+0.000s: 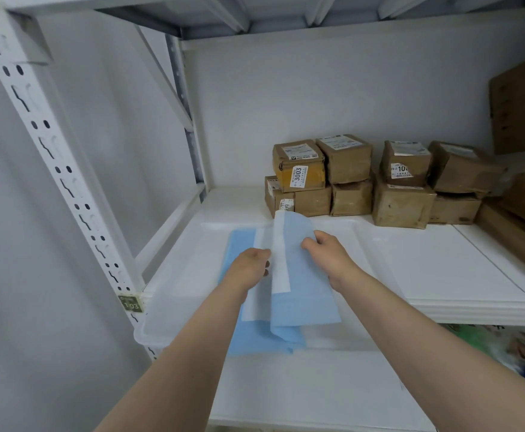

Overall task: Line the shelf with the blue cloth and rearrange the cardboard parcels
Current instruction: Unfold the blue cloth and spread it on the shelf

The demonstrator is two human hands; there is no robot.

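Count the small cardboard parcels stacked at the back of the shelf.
8 visible: four on top, four beneath. More may hide behind.

A white perforated upright [46, 141] carries a small tag [129, 303] — marked 1-03.

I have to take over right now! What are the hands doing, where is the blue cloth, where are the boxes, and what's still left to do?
Left hand: pinching the blue cloth at its white-edged fold.
Right hand: gripping the raised fold from the right.
The cloth is still partly folded, lying at the left front of the white shelf, one corner hanging over the front edge.
Cardboard parcels: stacked two high at the back, off the cloth.
Done: cloth brought to the shelf, unfolding begun.
Left: spread it flat, then rearrange the parcels.
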